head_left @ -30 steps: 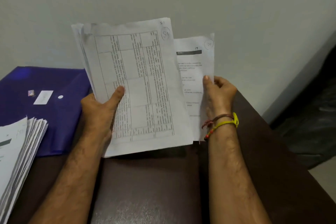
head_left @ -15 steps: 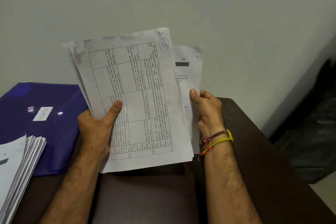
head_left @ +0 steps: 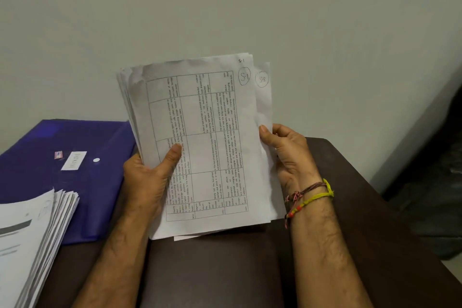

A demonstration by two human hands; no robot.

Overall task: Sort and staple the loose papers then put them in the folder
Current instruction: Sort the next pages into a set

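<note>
I hold a sheaf of printed papers (head_left: 207, 132) upright above the dark table. Its front sheet carries a table and a circled "S-1" at the top right. My left hand (head_left: 147, 182) grips the sheaf at its left edge, thumb across the front. My right hand (head_left: 287, 155) pinches a sheet (head_left: 263, 97) that peeks out behind the right edge, marked with a circled "S-8". A blue folder (head_left: 62, 172) with a white label lies flat on the table at the left. No stapler is in view.
A second stack of loose papers (head_left: 32, 237) lies at the lower left, overlapping the folder's near edge. The dark brown table (head_left: 225, 270) ends at a rounded right corner. A grey wall stands close behind. Dark floor lies to the right.
The sheet in my right hand has slid left behind the sheaf, so only a narrow strip shows. The visible mark now reads S-8. The view has tilted up, so everything sits lower.
</note>
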